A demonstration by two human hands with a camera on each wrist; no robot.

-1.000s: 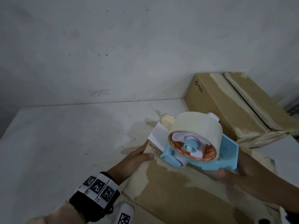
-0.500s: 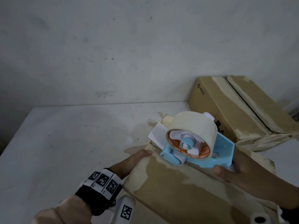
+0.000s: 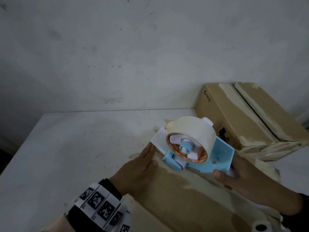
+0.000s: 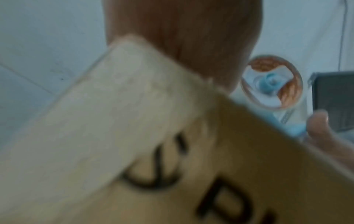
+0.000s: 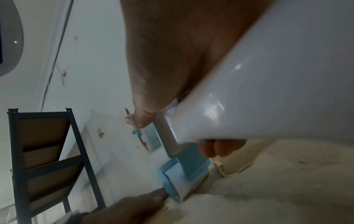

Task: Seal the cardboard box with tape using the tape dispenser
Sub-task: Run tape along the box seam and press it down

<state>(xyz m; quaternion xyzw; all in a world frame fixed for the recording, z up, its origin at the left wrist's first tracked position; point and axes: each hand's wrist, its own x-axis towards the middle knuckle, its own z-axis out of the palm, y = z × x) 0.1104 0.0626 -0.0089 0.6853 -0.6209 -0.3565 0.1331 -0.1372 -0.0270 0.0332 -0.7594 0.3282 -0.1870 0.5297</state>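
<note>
Box [image 3: 192, 198] lies on the table [image 3: 75, 148] under both hands, brown card with pale torn patches and old tape residue across its top. Dispenser [image 3: 200, 158], light blue frame with a cream tape roll [image 3: 192, 131] on an orange core, sits on the box top at its far end, roller down on the card. Right hand [image 3: 242, 178] wraps the white handle, thumb on the blue side plate. Left hand [image 3: 140, 166] lies flat with straight fingers on the box's left edge, just beside the roller and touching the white flap at the dispenser's front. Right wrist view alone shows fingers [image 5: 220, 148] curled under the handle, the left thumb beside the roller, and a dark shelf [image 5: 47, 159]. Left wrist view, blurred, alone shows black print on the box side. A second box [image 3: 250, 118] stands beyond the right hand, near the wall.
</note>
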